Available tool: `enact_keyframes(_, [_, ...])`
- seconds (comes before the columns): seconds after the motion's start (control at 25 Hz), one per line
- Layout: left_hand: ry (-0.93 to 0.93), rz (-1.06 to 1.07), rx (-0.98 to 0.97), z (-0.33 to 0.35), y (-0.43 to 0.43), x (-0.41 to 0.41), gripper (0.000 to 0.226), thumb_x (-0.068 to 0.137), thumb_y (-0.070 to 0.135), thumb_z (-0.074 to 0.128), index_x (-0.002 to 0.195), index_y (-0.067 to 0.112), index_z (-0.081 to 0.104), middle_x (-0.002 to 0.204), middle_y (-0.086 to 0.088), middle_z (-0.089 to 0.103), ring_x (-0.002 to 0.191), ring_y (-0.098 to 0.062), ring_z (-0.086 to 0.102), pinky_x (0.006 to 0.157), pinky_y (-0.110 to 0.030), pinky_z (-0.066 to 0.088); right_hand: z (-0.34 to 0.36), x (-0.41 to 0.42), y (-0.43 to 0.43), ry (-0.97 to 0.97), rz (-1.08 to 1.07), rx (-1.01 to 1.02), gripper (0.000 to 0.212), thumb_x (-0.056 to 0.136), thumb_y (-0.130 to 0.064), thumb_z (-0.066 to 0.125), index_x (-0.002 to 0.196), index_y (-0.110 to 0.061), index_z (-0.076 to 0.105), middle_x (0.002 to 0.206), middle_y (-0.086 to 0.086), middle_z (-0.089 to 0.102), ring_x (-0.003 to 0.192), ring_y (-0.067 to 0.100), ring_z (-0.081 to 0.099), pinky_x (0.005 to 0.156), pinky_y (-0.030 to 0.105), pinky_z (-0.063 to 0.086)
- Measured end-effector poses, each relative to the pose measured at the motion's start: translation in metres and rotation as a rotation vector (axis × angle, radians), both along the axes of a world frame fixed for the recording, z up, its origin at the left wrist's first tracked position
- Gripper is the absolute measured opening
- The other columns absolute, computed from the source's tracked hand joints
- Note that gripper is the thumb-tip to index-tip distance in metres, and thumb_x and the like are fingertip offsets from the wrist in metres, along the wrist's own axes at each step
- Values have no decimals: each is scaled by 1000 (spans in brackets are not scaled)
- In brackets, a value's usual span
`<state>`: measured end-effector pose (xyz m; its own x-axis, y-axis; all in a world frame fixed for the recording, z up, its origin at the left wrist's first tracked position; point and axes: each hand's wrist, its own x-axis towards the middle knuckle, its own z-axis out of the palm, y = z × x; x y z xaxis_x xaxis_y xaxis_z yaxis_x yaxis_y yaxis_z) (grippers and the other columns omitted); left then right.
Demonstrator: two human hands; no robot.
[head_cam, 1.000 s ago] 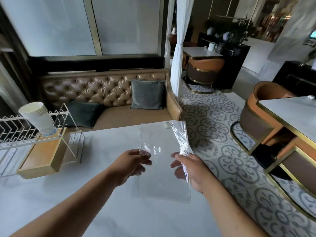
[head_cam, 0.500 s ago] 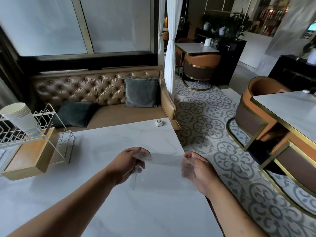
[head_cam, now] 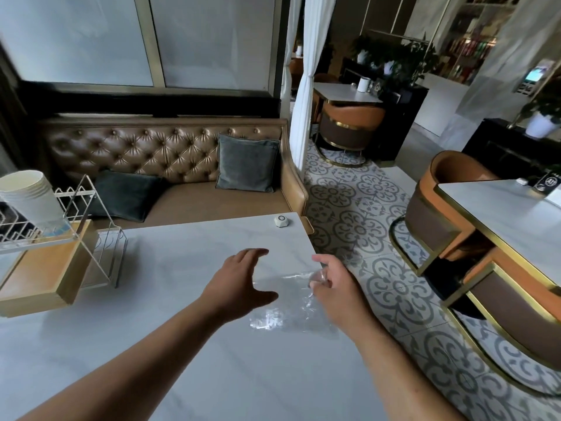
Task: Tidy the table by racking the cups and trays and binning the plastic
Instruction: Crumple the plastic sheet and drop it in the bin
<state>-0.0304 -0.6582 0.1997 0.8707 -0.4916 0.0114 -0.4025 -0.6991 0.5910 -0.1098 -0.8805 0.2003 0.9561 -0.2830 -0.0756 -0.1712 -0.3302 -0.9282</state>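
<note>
Below my right grip [head_cam: 332,284], in the head view, the plastic bag [head_cam: 282,312] droops toward me and leftward over the counter [head_cam: 182,256], its top edge pinched in that grip. My left grip [head_cam: 239,281] hovers spread wide, holding nothing, just left of the bag. I see no bin.

soft daylight falls from the frosted panes [head_cam: 79,38] at the upper left, bright but even, and the pale desk [head_cam: 170,369] gives it back as a dull sheen. shadows are soft-edged, like the one on the tiled floor [head_cam: 331,189]. the plastic [head_cam: 267,322] between the left hand [head_cam: 239,284] and right hand [head_cam: 337,287] throws small white glints. both hands look slightly smeared (the fingertips [head_cam: 261,252] most). the wide lens bows straight lines near the edges, and the far room sits dimmer and softer.
</note>
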Motion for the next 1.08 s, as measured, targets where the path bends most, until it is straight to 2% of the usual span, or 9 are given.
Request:
enact_keyframes(0.08, [36,-86,-18,1,8,5,54,83,40,82,132,32,64,132,9,67,122,-17,62,96,-33,52,3,8,28,-87,76,-180,49,93,-11,57,127,-45,53,93,-11,61,85,11,60,78,29,51])
enact_keyframes(0.16, [337,22,-304,1,19,12,7,89,25,76,94,28,78,96,9,79,88,-12,76,77,-31,55,5,14,46,-216,-57,-336,52,92,-26,62,136,-48,43,108,-16,59,101,10,57,85,24,48])
enact_keyframes(0.24, [683,176,-619,-3,32,16,10,91,19,75,83,23,79,86,4,80,70,-10,74,71,-28,56,9,18,54,-190,-248,-223,78,79,-49,71,147,-40,35,125,-12,55,114,10,54,97,29,46])
enact_keyframes(0.32, [840,226,-762,-9,43,19,9,93,21,76,85,23,80,89,3,80,69,-11,71,72,-26,56,10,18,57,90,-230,44,105,63,-67,78,152,-31,34,135,-6,55,121,13,57,108,39,47])
enact_keyframes(0.36, [880,220,-807,-13,47,19,8,93,22,77,86,24,81,90,2,80,70,-12,71,73,-26,56,11,16,61,227,-154,181,102,63,-67,81,148,-27,42,133,-2,60,116,17,64,106,43,50])
enact_keyframes(0.48, [927,228,-850,-17,53,20,4,88,25,79,90,22,82,93,0,82,67,-12,70,65,-24,54,6,13,76,343,-49,539,36,92,-31,76,120,-10,66,99,12,75,73,24,73,73,39,61])
enact_keyframes(0.56, [907,205,-790,-21,57,24,13,86,28,74,94,23,83,90,0,82,56,-12,61,57,-23,48,4,15,78,311,-132,539,12,100,-13,63,109,-10,71,81,11,74,57,22,64,55,30,54])
enact_keyframes(0.8, [978,50,-736,-28,53,29,18,91,14,60,87,22,76,74,-3,67,54,-15,47,50,-22,40,4,3,66,204,-244,672,26,97,1,58,87,-20,70,60,-3,48,48,11,38,42,22,28])
enact_keyframes(1.08, [989,39,-731,-25,18,27,21,85,29,66,100,20,78,90,0,76,75,-19,70,62,-29,54,-6,-9,34,98,-187,570,36,95,4,53,78,-17,77,62,8,61,51,19,54,49,27,46])
